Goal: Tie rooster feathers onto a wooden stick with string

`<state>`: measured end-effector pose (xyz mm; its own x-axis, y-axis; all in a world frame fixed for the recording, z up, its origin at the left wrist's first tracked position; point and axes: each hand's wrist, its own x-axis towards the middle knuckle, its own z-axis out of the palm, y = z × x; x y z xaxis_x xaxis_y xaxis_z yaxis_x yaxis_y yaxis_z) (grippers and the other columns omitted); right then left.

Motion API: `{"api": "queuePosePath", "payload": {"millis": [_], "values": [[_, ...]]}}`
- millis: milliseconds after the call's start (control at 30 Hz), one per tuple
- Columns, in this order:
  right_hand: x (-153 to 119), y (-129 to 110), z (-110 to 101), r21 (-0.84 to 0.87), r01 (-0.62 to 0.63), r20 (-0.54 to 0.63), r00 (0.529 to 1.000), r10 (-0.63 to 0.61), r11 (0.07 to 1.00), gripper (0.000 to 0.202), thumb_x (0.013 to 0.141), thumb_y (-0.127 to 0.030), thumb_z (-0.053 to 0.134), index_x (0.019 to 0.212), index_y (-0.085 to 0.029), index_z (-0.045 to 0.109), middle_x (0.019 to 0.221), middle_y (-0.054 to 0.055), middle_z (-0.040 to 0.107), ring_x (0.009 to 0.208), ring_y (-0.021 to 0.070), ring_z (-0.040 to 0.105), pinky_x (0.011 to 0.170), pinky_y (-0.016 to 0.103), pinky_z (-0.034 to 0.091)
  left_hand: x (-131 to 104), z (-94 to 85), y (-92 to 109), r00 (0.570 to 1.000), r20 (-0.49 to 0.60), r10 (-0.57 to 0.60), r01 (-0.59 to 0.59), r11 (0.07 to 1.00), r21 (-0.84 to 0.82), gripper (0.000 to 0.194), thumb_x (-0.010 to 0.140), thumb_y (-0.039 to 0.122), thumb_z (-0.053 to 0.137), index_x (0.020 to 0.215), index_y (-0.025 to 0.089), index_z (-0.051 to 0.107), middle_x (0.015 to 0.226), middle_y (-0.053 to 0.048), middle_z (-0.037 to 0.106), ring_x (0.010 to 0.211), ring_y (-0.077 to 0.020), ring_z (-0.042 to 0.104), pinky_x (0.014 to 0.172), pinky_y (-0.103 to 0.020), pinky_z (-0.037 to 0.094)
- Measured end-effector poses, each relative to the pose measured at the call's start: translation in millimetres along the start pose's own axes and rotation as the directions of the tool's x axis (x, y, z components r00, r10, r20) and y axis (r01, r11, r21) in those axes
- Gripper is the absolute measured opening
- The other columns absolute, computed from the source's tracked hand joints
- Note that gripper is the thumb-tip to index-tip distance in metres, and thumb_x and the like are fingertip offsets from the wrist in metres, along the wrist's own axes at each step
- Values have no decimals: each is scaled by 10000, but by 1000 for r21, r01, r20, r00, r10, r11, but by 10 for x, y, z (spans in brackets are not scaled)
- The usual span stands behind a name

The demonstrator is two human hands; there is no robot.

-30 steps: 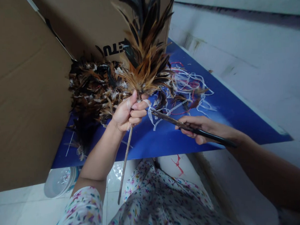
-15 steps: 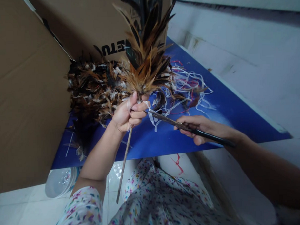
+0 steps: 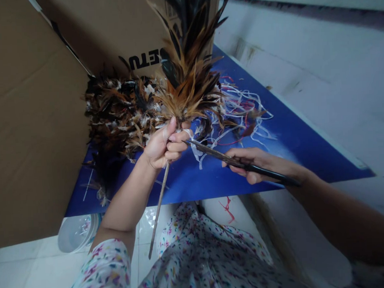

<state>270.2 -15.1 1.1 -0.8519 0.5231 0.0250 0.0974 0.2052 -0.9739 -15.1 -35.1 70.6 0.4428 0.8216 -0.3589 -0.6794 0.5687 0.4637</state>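
My left hand is closed around the thin wooden stick of a feather duster, just under its feathers. Brown and black plumes fan upward from the fist, while the bare stick slants down below it. A white strip loops around the fingers and hangs on their right side. In my right hand, fingers closed, is a knife with a black handle and a worn, dark blade. Its tip reaches the fingers of my left hand beside the strip; whether it touches them I cannot tell.
A heap of loose feathers lies on the blue table, against a large cardboard box. Tangled white and red strips lie right of the duster. A whitish wall borders the right side. A clear bucket stands on the floor.
The knife tip has shifted slightly left, closer to the fingers of my left hand. My left hand and the duster have hardly moved.
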Motion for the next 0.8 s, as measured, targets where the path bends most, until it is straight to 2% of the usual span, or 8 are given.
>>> {"api": "queuePosePath", "payload": {"millis": [100,267,467,600,700,800], "values": [[10,-17,3,8,-17,38,999,17,1000,571,769,-621,725,1136,-196,620,790,-2,500,658,98,432,538,210,350,5,-2,0,1000,20,3,-3,1000,11,298,999,404,431,796,185,437,576,79,285,321,-4,194,265,-98,55],[35,-34,26,-16,9,24,1000,-8,1000,569,783,-656,690,1096,-186,625,763,-9,487,639,95,417,533,215,332,8,-3,2,1000,-12,18,-18,1000,8,293,991,412,452,804,187,446,574,80,280,320,-3,192,267,-101,54],[56,1,54,-62,96,18,995,-95,993,503,844,-605,655,1073,-158,621,722,-22,495,586,75,408,515,210,313,13,-1,3,1000,-3,27,-27,999,18,291,998,403,438,805,185,448,566,78,293,315,-5,204,267,-102,52],[48,-13,82,-60,84,2,996,-84,995,475,848,-576,664,1074,-160,631,706,-28,494,567,70,406,503,209,313,13,5,2,999,-26,32,-32,999,24,294,992,414,449,808,185,452,565,77,295,318,-8,203,263,-106,56],[-50,-62,68,-76,67,-75,995,-73,995,460,830,-550,693,1100,-181,638,697,-31,492,567,79,420,493,213,321,23,-5,18,998,-37,49,-48,999,25,306,992,427,448,807,184,458,563,76,296,320,-10,214,263,-105,56],[-258,-80,-33,-294,10,-238,968,-83,956,450,782,-491,755,1138,-233,659,726,-12,567,597,111,499,525,239,375,47,-27,51,997,-34,68,-67,998,13,311,995,435,440,818,180,471,566,73,304,324,-10,231,264,-104,58]]}}
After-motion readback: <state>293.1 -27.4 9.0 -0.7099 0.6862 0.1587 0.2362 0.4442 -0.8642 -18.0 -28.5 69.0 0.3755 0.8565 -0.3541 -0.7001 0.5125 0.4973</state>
